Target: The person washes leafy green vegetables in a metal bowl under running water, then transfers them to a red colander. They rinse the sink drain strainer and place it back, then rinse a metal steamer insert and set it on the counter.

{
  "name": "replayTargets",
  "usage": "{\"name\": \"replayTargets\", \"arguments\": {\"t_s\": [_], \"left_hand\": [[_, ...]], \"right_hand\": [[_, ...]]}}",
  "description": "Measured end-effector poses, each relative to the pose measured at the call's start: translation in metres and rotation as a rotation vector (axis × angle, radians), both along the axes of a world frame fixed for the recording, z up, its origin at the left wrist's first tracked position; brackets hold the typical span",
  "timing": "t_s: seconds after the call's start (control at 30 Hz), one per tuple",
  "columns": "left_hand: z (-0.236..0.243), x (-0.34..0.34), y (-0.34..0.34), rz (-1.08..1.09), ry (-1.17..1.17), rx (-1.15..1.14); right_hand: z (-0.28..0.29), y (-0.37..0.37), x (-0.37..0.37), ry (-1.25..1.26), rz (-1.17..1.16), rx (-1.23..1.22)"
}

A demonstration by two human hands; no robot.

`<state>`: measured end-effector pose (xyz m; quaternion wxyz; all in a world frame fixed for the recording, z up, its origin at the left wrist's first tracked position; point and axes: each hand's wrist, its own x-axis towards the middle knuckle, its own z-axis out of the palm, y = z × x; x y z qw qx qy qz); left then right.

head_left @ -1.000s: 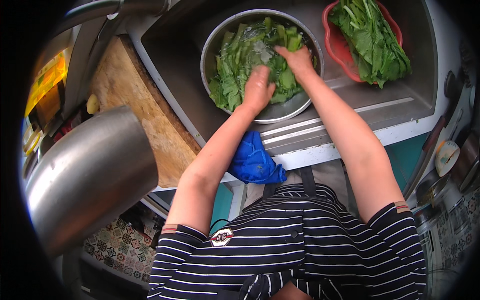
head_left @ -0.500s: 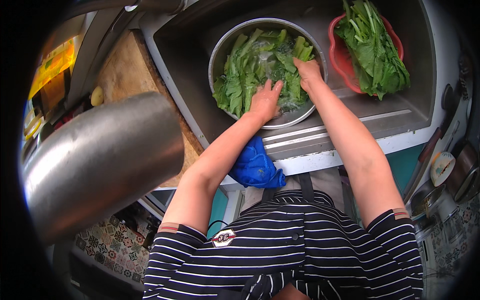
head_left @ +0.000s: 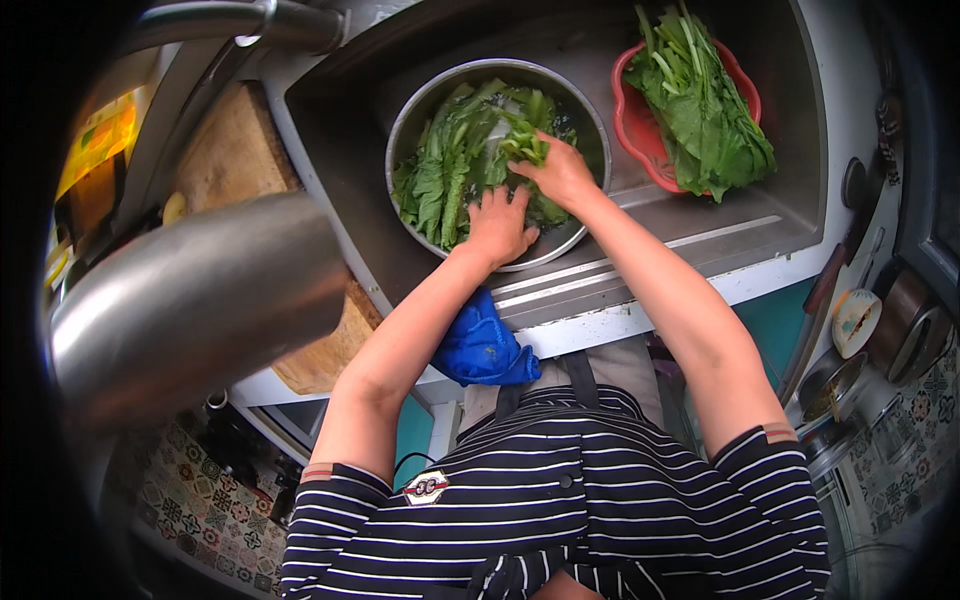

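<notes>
A round steel basin of water and leafy greens sits in the steel sink. My left hand reaches into its near side, fingers spread over the submerged leaves. Just right of it, my right hand is closed around a bunch of green stalks near the middle of the basin. A red scalloped plastic bowl to the right of the basin holds more greens. A blue cloth hangs on the sink's front edge below my left wrist.
A wooden cutting board lies left of the sink, partly hidden by a large steel cylinder close to the camera. Utensils, a small white bowl and pans crowd the right side. A pipe runs at the upper left.
My right hand has moved leftward within the basin, bringing a bunch of stalks toward the middle. My left hand's fingers are spread over the leaves. The view has shifted somewhat.
</notes>
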<state>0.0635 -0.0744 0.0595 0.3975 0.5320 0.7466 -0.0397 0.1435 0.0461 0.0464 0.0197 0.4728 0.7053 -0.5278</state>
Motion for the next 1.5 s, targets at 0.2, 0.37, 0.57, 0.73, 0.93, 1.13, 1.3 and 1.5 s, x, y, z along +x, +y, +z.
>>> {"name": "replayTargets", "arguments": {"t_s": [0.2, 0.37, 0.57, 0.73, 0.93, 1.13, 1.3, 1.5], "left_hand": [[0.055, -0.050, -0.013, 0.192, -0.252, 0.108], [0.034, -0.065, -0.018, 0.306, 0.208, 0.554], [-0.001, -0.078, 0.023, 0.346, 0.315, 0.504], [-0.026, -0.084, 0.038, 0.576, 0.057, 0.272], [-0.045, -0.093, 0.034, 0.618, -0.034, 0.111], [-0.047, -0.113, 0.026, 0.916, -0.533, 0.080], [-0.037, -0.103, 0.023, 0.634, -0.006, 0.090], [-0.046, -0.093, 0.017, 0.901, -0.568, -0.057]], "right_hand": [[0.149, 0.015, 0.022, 0.527, -0.088, -0.091], [0.122, 0.007, 0.036, 0.399, -0.051, 0.158], [0.113, 0.024, 0.049, 0.458, -0.200, 0.006], [0.201, 0.076, 0.079, 0.315, -0.346, 0.272], [0.192, 0.166, 0.098, -0.097, -0.134, 0.764], [0.062, 0.160, 0.112, -0.591, 0.107, 0.811], [0.097, 0.108, 0.089, -0.138, 0.155, 1.101], [0.023, 0.001, 0.004, -0.288, 0.198, -0.016]]}}
